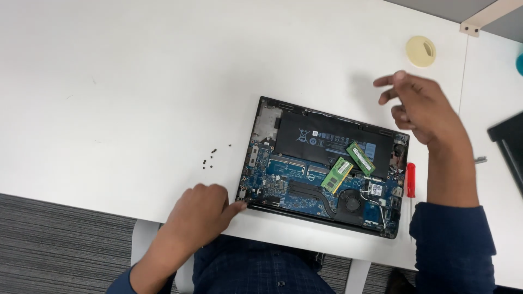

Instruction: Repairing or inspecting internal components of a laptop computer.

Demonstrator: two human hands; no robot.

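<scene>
An opened laptop [272,163] lies bottom-up on the white table, its blue circuit board, black battery [321,139] and fan exposed. Two green memory sticks [338,174] [360,158] lie loose across the board. My left hand [199,212] rests at the laptop's near left corner, the index finger touching its edge and the other fingers curled. My right hand [422,106] hovers above the laptop's far right corner, fingers loosely spread and holding nothing.
Several small black screws [210,157] lie on the table [136,81] left of the laptop. A red-handled screwdriver [411,179] lies by its right edge. A round cream disc [420,51] sits at the far right, and a dark flat object [509,147] at the right edge.
</scene>
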